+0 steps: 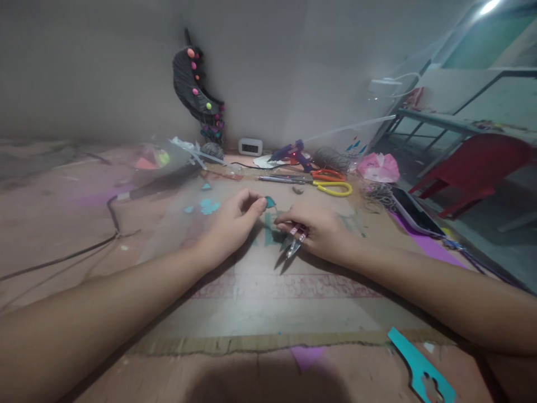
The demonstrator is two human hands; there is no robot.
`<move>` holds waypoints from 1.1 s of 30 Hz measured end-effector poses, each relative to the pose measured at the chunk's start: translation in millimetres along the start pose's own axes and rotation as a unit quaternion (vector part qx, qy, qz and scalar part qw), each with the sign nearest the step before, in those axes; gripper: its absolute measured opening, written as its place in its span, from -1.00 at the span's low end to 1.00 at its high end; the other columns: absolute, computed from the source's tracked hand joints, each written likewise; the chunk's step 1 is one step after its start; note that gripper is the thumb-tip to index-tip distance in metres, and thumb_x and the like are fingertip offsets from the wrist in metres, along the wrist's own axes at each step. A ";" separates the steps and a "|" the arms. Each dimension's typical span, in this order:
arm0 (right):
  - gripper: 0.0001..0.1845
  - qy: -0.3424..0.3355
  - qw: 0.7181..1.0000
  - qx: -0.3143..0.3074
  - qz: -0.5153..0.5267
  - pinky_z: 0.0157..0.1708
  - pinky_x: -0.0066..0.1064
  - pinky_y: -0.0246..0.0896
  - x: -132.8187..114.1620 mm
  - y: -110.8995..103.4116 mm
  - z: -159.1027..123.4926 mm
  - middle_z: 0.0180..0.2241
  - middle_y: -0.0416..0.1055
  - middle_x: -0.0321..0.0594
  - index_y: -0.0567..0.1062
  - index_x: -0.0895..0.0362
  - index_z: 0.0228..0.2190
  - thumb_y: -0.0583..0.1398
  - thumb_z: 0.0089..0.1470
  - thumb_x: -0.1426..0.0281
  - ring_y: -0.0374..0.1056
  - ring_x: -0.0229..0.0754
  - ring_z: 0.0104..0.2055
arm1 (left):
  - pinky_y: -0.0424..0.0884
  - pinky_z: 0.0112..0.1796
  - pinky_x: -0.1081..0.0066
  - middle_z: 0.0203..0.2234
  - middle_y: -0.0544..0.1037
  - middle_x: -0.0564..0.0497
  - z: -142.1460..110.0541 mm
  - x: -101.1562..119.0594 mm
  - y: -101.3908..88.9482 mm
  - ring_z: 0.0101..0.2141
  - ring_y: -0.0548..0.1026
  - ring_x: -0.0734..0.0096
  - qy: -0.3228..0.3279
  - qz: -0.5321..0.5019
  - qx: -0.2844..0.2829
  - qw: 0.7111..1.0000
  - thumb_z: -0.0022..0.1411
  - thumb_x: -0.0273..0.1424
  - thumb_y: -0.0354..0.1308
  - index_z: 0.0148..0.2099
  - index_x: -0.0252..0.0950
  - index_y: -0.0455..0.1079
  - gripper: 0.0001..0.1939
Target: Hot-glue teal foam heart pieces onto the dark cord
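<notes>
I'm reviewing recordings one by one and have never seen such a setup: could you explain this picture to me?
There is no machine here, just a person's two bare hands, seen by one head-worn camera looking forward and down. The left hand pinches a small teal piece; the right hand holds small scissors, blades pointing back toward the viewer. Beneath lies a cardboard sheet, with teal cut-outs at its left. Beyond the hands lie larger scissors with orange and yellow handles, then a glue gun and a digital clock.
</notes>
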State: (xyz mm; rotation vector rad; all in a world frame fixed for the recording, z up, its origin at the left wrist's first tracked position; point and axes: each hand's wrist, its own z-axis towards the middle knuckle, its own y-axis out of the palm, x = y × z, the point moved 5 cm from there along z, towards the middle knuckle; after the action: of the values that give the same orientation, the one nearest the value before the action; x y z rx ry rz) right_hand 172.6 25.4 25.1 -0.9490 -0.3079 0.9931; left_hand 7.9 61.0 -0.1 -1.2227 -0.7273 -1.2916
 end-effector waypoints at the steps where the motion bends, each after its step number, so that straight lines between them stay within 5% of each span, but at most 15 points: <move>1: -0.83 -0.003 1.000 -0.001 -0.005 -0.38 -0.43 0.17 -0.4 -0.2 0.0 -0.44 0.53 -0.18 0.57 0.18 -0.31 0.17 0.23 0.39 0.34 -0.25 -0.42 | 0.28 -0.22 0.35 -0.33 0.48 0.04 -0.1 0.7 0.4 -0.27 0.40 0.35 0.007 0.009 -0.003 1.000 0.31 -0.23 0.10 -0.25 -0.25 0.38 -0.80; 8: -0.81 0.052 0.999 -0.018 0.003 -0.35 -0.40 0.17 5.9 1.6 -0.5 -0.41 0.50 -0.19 0.53 0.14 -0.28 0.18 0.22 0.29 0.34 -0.22 -0.38 | 0.29 -0.22 0.36 -0.32 0.47 0.05 0.1 1.8 1.1 -0.28 0.41 0.37 0.022 0.018 -0.013 1.000 0.33 -0.23 0.06 -0.22 -0.25 0.36 -0.80; 11: -0.60 0.099 0.995 0.013 0.022 -0.37 -0.37 0.18 13.6 -6.7 1.2 -0.36 0.45 -0.21 0.46 0.13 -0.15 0.23 0.14 0.08 0.31 -0.19 -0.38 | 0.28 -0.23 0.36 -0.36 0.45 0.06 1.0 2.0 0.6 -0.31 0.40 0.39 0.006 -0.003 -0.012 1.000 0.33 -0.24 0.07 -0.25 -0.26 0.35 -0.80; 14: -0.49 0.115 0.990 0.069 0.042 -0.23 -0.28 0.25 27.7 -20.4 4.9 -0.21 0.43 -0.12 0.40 0.11 -0.08 0.01 0.26 -0.03 0.34 -0.12 -0.24 | 0.27 -0.28 0.38 -0.42 0.43 0.07 2.0 0.7 0.7 -0.37 0.37 0.41 -0.024 -0.025 -0.008 0.999 0.32 -0.23 0.07 -0.28 -0.26 0.33 -0.80; 17: -0.51 0.117 0.990 0.084 -0.006 -0.01 -0.14 0.20 46.8 -27.9 7.4 -0.07 0.38 -0.05 0.38 0.09 0.02 -0.13 0.35 0.08 0.31 -0.02 -0.02 | 0.28 -0.29 0.39 -0.42 0.44 0.08 2.6 0.8 1.0 -0.37 0.38 0.41 -0.029 -0.027 -0.008 0.999 0.31 -0.23 0.07 -0.28 -0.25 0.33 -0.79; 21: -0.50 0.098 0.987 0.026 -0.121 -0.01 -0.05 0.20 62.0 -22.7 7.1 -0.09 0.34 -0.02 0.28 0.08 0.22 -0.03 0.32 0.21 0.26 0.05 -0.02 | 0.28 -0.27 0.40 -0.44 0.44 0.08 3.6 0.2 0.6 -0.36 0.40 0.42 -0.037 -0.035 -0.006 0.999 0.31 -0.24 0.08 -0.30 -0.26 0.33 -0.80; 33: -0.57 -0.007 0.985 0.011 -0.175 -0.22 -0.17 0.21 39.7 -8.5 3.7 -0.27 0.38 -0.07 0.39 0.11 0.14 0.06 0.27 0.42 0.25 0.00 -0.20 | 0.27 -0.31 0.40 -0.48 0.43 0.10 4.9 -4.4 0.9 -0.42 0.38 0.45 -0.061 -0.074 -0.006 0.995 0.27 -0.28 0.11 -0.34 -0.27 0.35 -0.81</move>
State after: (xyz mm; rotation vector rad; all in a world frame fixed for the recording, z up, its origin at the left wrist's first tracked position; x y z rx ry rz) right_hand 196.8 58.2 26.7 -0.8337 -0.4581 0.6795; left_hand 8.9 66.8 -3.1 -1.2865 -0.9140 -1.3525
